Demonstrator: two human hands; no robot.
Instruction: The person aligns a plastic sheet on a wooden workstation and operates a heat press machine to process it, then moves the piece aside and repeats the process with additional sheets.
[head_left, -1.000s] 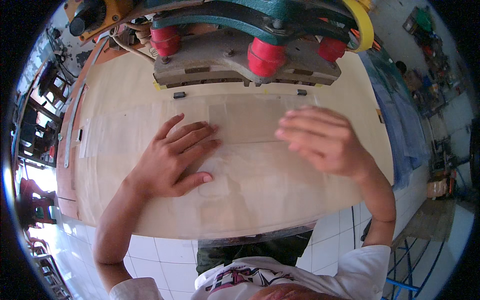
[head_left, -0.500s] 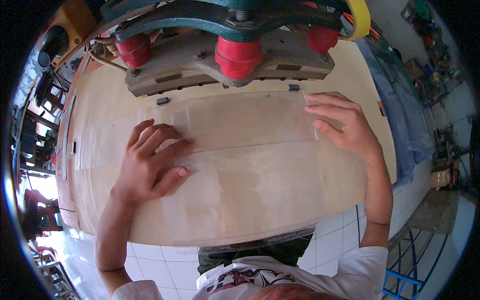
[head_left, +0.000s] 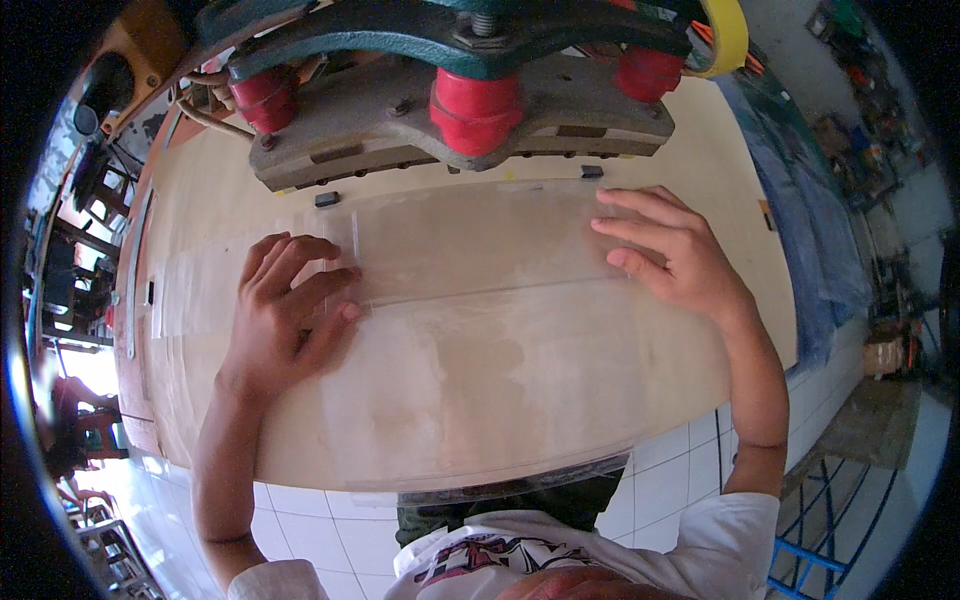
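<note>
A clear plastic sheet [head_left: 470, 235] lies flat on the pale tabletop, its far edge close to two small black blocks [head_left: 327, 200]. More clear plastic [head_left: 480, 400] spreads from its near edge toward my body. At the sheet's left end, my left hand [head_left: 285, 310] rests with bent fingers apart, fingertips and thumb at the plastic. My right hand [head_left: 670, 250] reaches over the right end, fingers spread and fingertips on the sheet. Neither hand is closed around anything.
Above the far edge hangs a heavy metal press head [head_left: 460, 105] with red insulators [head_left: 478, 110] and a dark green frame. Further clear sheets [head_left: 195, 290] lie at the left. Blue plastic sheeting [head_left: 815, 230] drapes at the right. A metal ruler [head_left: 133, 285] lies along the left edge.
The clear sheet has shifted slightly to the left. Both hands have moved left with it, and the left thumb has come a little farther up.
</note>
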